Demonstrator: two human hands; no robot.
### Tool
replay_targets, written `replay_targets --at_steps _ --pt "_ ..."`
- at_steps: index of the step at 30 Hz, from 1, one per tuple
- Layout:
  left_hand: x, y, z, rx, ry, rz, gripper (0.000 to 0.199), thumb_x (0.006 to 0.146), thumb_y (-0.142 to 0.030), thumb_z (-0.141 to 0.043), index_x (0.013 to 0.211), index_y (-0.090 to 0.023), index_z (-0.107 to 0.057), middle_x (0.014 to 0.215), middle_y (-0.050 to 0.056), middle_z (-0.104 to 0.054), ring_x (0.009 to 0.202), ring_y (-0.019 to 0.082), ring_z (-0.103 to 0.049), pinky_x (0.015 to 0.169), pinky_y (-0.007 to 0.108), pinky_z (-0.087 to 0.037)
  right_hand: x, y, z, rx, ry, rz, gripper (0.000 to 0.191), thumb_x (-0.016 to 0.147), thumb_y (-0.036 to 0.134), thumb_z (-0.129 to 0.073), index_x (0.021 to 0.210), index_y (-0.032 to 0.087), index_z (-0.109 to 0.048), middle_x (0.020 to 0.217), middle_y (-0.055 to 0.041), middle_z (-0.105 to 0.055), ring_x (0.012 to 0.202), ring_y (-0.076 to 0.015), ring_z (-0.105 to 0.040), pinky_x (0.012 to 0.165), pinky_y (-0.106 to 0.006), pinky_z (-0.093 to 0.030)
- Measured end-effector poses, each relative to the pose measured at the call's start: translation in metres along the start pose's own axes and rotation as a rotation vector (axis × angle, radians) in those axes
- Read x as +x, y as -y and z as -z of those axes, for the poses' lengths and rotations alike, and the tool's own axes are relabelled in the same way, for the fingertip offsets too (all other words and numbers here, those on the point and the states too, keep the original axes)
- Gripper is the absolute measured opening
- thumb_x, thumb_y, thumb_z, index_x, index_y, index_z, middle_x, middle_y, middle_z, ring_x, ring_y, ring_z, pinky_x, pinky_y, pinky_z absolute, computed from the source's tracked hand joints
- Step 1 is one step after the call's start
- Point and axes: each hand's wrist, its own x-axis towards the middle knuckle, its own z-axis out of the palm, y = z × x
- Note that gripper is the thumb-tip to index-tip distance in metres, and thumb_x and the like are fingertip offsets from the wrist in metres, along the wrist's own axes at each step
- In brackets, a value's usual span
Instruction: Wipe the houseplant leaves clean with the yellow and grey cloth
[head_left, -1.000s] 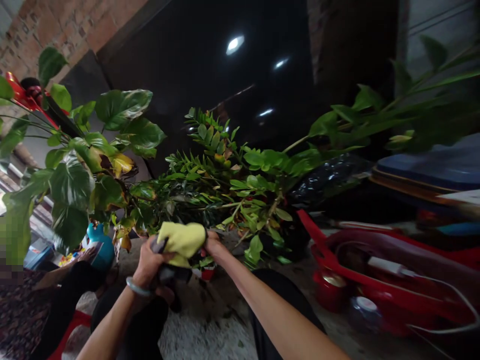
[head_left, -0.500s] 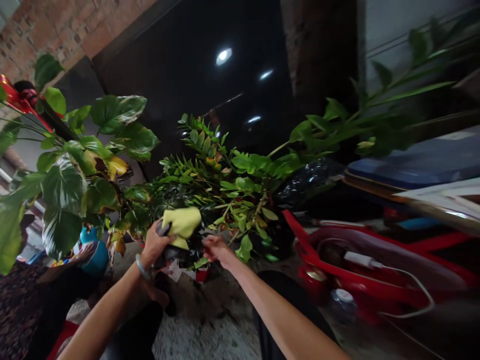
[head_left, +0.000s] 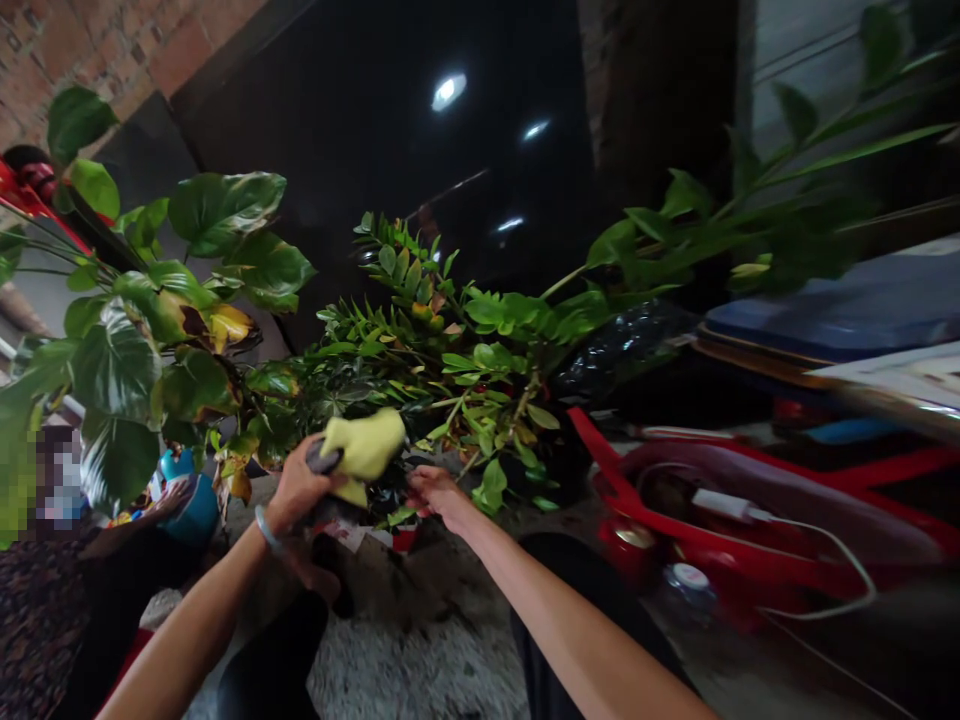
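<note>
A yellow cloth [head_left: 365, 445] is gripped in my left hand [head_left: 300, 487], which wears a pale bracelet at the wrist. Something dark grey shows between the thumb and the cloth; I cannot make out what it is. My right hand [head_left: 437, 493] is just to the right of the cloth, fingers curled together beside dark, glossy leaves or plastic. Whatever those fingers hold is too small or hidden to name. Behind both hands grows a leafy green plant [head_left: 491, 365]. Below them lies a small red and white piece [head_left: 405, 538] on the floor.
A large-leaved plant [head_left: 116, 360] with some yellowed leaves stands at left. On the right is a red plastic frame [head_left: 622, 480] holding a white charger [head_left: 721, 504] with a cable. A clear bottle [head_left: 690, 585] stands below it. A turquoise object [head_left: 191, 510] is at lower left.
The cloth and my left hand have shifted slightly left and the cloth's shape has changed a little. My right hand stays nearly in place, fingers still curled. The view has tilted slightly.
</note>
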Motion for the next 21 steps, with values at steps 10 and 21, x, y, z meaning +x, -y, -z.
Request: replay_targets --at_steps 10,21 --pt "0.009 0.005 0.066 0.119 -0.462 0.080 0.060 0.059 -0.041 -0.084 0.113 -0.020 -0.071 0.104 0.004 -0.077 0.098 0.028 -0.072 0.090 0.042 -0.060 0.003 0.001 -0.001 0.009 -0.021 -0.005 0.014 0.080 0.027 -0.072 0.075 0.019 -0.062 0.070 -0.0024 -0.075 0.056 -0.0122 -0.068 0.046 -0.017 -0.044" --pt "-0.037 0.002 0.078 0.226 -0.145 0.065 0.059 0.054 -0.033 -0.086 0.111 -0.022 -0.073 0.104 0.006 -0.079 0.098 0.031 -0.073 0.091 0.043 -0.058 0.004 0.000 0.003 -0.014 -0.057 -0.011 0.011 0.079 0.025 -0.068 0.073 0.019 -0.061 0.067 -0.0024 -0.073 0.053 -0.0126 -0.066 0.044 -0.018 -0.042"
